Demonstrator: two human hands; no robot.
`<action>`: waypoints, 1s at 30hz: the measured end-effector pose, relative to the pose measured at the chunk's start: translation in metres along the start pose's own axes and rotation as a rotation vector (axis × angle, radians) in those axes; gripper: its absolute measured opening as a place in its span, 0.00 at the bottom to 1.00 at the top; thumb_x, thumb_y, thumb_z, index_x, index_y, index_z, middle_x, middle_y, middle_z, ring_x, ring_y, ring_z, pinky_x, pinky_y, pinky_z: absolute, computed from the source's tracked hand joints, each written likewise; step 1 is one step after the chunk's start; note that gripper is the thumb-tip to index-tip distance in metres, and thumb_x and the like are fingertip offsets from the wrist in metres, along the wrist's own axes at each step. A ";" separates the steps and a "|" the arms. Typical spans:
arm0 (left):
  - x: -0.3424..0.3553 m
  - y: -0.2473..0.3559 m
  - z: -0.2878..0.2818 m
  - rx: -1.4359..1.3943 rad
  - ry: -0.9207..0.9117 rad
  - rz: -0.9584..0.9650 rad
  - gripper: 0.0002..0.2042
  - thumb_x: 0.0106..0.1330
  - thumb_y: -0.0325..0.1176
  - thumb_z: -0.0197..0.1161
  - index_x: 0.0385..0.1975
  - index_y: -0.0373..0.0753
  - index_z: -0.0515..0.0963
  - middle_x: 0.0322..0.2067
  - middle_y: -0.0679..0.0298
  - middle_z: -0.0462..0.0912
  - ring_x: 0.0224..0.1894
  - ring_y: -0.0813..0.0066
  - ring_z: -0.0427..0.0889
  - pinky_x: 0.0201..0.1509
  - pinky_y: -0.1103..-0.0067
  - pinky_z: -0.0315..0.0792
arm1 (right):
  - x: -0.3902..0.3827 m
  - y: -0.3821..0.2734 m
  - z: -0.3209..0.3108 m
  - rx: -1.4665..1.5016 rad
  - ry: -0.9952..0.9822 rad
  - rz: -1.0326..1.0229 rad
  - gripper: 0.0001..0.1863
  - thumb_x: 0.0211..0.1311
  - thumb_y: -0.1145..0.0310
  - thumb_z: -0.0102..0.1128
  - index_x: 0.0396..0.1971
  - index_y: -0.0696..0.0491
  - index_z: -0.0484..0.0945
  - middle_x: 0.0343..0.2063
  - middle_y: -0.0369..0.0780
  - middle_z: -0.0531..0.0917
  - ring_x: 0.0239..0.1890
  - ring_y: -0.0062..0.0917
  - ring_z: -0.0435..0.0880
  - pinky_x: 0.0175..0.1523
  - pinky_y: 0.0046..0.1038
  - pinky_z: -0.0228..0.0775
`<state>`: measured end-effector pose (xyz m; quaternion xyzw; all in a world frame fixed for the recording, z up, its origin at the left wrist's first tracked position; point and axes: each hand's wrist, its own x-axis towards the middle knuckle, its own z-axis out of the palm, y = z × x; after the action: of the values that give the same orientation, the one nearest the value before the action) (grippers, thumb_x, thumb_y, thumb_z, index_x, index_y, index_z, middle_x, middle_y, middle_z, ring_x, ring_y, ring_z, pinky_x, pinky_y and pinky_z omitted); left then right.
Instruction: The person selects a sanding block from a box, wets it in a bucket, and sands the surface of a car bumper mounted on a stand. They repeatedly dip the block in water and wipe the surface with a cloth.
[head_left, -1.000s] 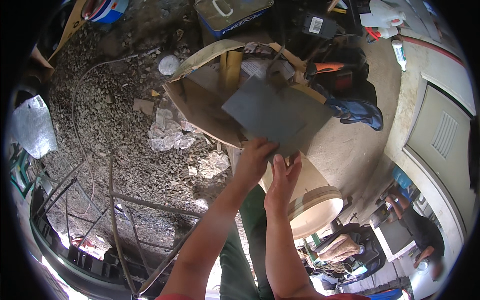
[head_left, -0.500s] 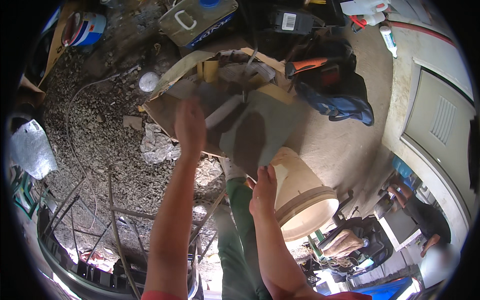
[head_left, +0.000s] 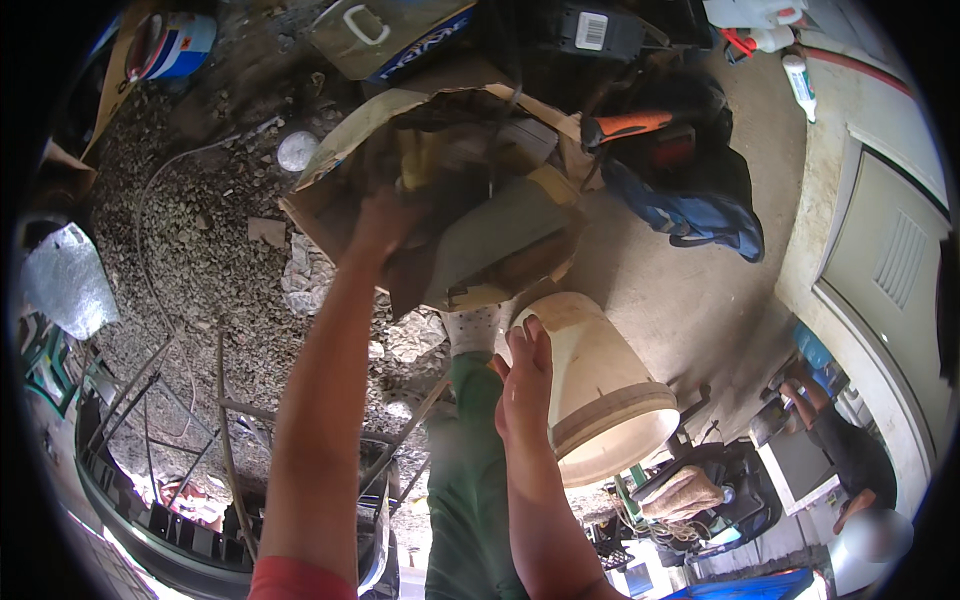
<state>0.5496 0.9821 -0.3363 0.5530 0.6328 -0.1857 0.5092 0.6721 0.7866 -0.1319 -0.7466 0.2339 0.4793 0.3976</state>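
An open cardboard box [head_left: 345,140] with torn flaps stands in front of me, holding sheets and scraps in dark, grey and yellow tones. My left hand [head_left: 387,218] reaches down inside it on the left; motion and shadow smear its fingers, so what it touches is unclear. A flat grey-green sheet [head_left: 500,238] lies tilted in the box's near right part. My right hand [head_left: 525,375] hovers below the box's near edge with fingers apart and nothing in it. Just right of that hand is a cream plastic bucket [head_left: 590,370], its wide end toward the lower right.
Gravel [head_left: 200,260] covers the left side, with crumpled clear plastic [head_left: 305,275] by the box. Right of the box lie an orange-handled tool [head_left: 630,126] and a dark blue bag [head_left: 690,210]. A metal can [head_left: 365,40] stands beyond. Another person [head_left: 850,450] is at the far right.
My right hand has let go of the grey-green sheet, which now rests in the box. My left hand has moved farther down into the box.
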 end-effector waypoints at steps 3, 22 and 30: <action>-0.044 0.030 0.040 -0.433 0.052 -0.018 0.37 0.65 0.47 0.63 0.63 0.23 0.60 0.58 0.33 0.72 0.63 0.40 0.71 0.67 0.63 0.66 | -0.005 -0.005 0.009 0.023 -0.043 -0.022 0.30 0.74 0.56 0.49 0.70 0.51 0.59 0.67 0.38 0.65 0.69 0.29 0.63 0.66 0.35 0.59; -0.005 -0.006 0.056 -0.425 0.486 -0.118 0.22 0.71 0.38 0.52 0.61 0.31 0.69 0.49 0.46 0.83 0.50 0.52 0.84 0.55 0.65 0.75 | -0.014 0.001 0.020 -0.066 -0.161 -0.083 0.30 0.73 0.60 0.52 0.71 0.49 0.58 0.71 0.39 0.58 0.73 0.29 0.56 0.69 0.35 0.55; 0.025 -0.022 0.071 -0.204 0.362 -0.224 0.14 0.66 0.38 0.59 0.46 0.35 0.79 0.42 0.46 0.84 0.49 0.46 0.83 0.52 0.61 0.76 | -0.012 0.000 0.023 -0.086 -0.183 -0.132 0.29 0.71 0.62 0.55 0.69 0.50 0.60 0.68 0.39 0.59 0.67 0.26 0.60 0.69 0.37 0.56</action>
<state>0.5650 0.9309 -0.3937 0.4492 0.7866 -0.0739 0.4171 0.6549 0.8050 -0.1267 -0.7299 0.1265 0.5277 0.4155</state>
